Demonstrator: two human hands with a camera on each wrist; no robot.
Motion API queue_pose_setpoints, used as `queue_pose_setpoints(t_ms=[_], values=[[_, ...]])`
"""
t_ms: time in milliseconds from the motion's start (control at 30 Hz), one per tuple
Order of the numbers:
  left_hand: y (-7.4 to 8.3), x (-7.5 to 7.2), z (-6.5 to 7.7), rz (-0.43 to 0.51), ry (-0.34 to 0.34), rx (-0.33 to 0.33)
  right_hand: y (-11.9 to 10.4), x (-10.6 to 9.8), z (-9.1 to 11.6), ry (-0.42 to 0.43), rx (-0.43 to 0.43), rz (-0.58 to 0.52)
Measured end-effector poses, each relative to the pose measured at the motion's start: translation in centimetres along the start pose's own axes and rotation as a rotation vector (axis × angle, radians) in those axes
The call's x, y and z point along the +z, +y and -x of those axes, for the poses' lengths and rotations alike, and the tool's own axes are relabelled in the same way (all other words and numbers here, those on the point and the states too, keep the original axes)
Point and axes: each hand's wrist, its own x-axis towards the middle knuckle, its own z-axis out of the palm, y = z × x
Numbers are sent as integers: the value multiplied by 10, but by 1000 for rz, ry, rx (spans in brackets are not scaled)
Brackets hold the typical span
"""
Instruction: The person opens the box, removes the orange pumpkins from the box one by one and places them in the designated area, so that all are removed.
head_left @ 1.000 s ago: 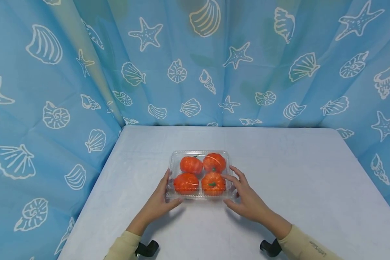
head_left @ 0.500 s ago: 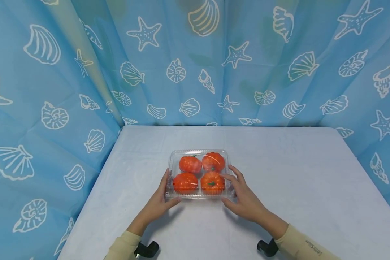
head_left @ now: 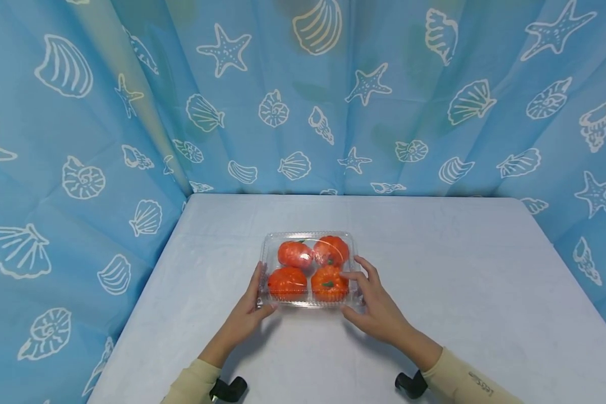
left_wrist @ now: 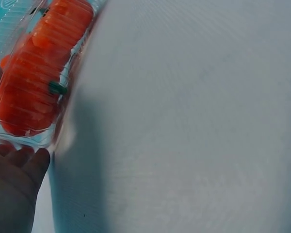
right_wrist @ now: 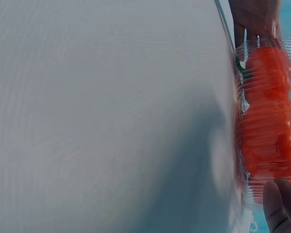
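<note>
A clear plastic clamshell box [head_left: 310, 303] sits near the middle of the table with several orange pumpkins inside, such as the front right one [head_left: 330, 284]; green stems show on some. My left hand [head_left: 244, 313] holds its left end, fingers along the side and thumb at the front corner. At the opposite end my right hand [head_left: 379, 308] grips the box, one finger over the lid and the thumb by the front edge. The left wrist view shows left fingertips [left_wrist: 36, 162] against the end of the box. Undersides of both hands are partly hidden.
A white-covered table [head_left: 464, 280] carries the box. Blue curtains [head_left: 293, 84] printed with shells and starfish stand behind and beside it. Black wrist mounts [head_left: 229, 389] hang beneath the forearms near the front.
The left thumb has drawn in closer to the box's front corner. My right hand and forearm have shifted slightly left. The box stays almost where it was.
</note>
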Motion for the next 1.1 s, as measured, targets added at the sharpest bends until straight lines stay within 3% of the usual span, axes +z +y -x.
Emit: queue_pose_setpoints(t_ms=[533,1100], values=[[-2,1,4,-102,28,92,1,4,-2,16,21,16],[-4,4,3,-95,64,93,-3,6,-3,6,49,49]])
